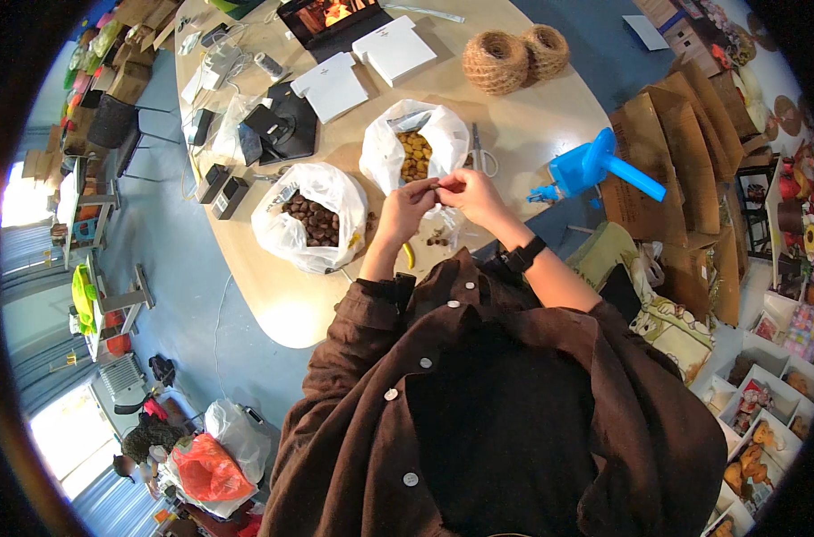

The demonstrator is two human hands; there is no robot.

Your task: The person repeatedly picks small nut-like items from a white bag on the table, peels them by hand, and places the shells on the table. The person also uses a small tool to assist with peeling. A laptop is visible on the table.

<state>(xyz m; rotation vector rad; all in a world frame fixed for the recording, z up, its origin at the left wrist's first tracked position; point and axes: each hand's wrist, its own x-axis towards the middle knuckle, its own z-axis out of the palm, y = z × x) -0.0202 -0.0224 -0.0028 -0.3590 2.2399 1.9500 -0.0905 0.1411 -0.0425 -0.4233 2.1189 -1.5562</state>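
My left hand and my right hand meet fingertip to fingertip, pinching a small dark brown piece, likely a chestnut or its shell. Left of them stands a white plastic bag of whole brown chestnuts. Just beyond the hands, a second white bag holds yellow peeled chestnuts. Dark shell bits lie on clear plastic below my hands. A yellow curved tool handle shows beside my left wrist, and scissors lie beyond my right hand.
Two balls of jute twine, white boxes, a black stand and a screen occupy the far table. A blue plastic device stands at the right edge. Cardboard leans beyond. Another person is at lower left.
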